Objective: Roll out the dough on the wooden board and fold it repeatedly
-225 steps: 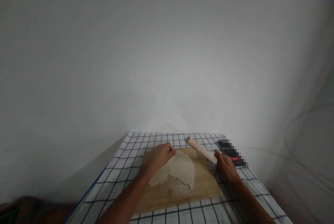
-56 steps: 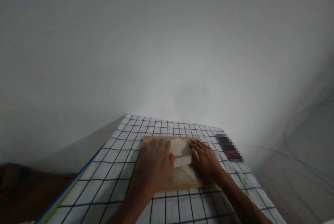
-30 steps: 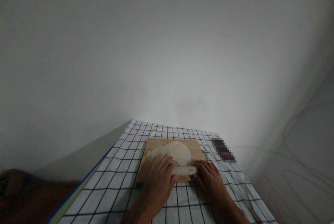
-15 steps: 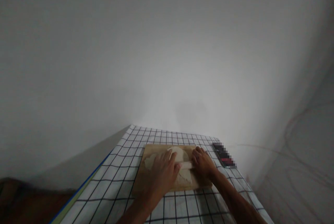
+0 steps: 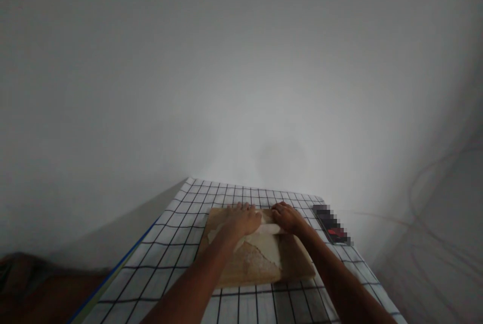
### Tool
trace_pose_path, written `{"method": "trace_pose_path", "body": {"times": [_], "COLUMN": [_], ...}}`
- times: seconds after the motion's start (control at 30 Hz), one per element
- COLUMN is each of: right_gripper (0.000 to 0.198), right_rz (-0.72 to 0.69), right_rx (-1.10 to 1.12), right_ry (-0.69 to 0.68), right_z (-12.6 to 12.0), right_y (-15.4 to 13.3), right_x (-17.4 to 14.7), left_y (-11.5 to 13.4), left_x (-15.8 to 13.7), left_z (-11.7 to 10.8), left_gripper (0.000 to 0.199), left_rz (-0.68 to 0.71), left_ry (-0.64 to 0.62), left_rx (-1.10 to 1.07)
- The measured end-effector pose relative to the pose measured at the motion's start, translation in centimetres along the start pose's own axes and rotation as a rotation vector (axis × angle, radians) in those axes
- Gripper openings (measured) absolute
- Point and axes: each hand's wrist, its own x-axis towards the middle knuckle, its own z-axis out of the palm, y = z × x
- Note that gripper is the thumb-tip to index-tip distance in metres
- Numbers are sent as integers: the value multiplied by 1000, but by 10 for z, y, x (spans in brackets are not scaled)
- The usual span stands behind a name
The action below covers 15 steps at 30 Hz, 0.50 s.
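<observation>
A wooden board (image 5: 294,263) lies on a white cloth with a dark grid (image 5: 181,223). A thin, pale sheet of dough (image 5: 264,248) is spread on the board. Across its far part lies a pale rolling pin (image 5: 268,228). My left hand (image 5: 243,219) presses flat on the pin's left end, and my right hand (image 5: 289,217) presses flat on its right end. Both arms reach out far over the board. The hands hide most of the pin.
A dark flat object with a red patch (image 5: 332,223), partly pixelated, lies on the cloth right of the board. A plain grey wall rises just behind the table. A blue edge (image 5: 113,273) runs along the cloth's left side.
Both hands have pushed the rolling pin away from me, from the middle of the dough to the board's far part. One second ago the pin was at the near edge.
</observation>
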Motion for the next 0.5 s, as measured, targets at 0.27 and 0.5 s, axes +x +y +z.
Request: {"method": "trace_pose_path", "body": {"times": [0.27,0.5], "right_gripper": [36,37], "right_rz": [145,205], "right_rx": [70,72], "right_ry": [-143,-164], "right_z": [10,13], "right_y": [-5,-24], "right_x": [16,33], "left_y": [18,19], "left_x": [23,28], "left_z": [3,9], "left_gripper": [48,45], "left_rz": [-39,-141], "left_ry": [-13,79], "left_rx": [-6,25]}}
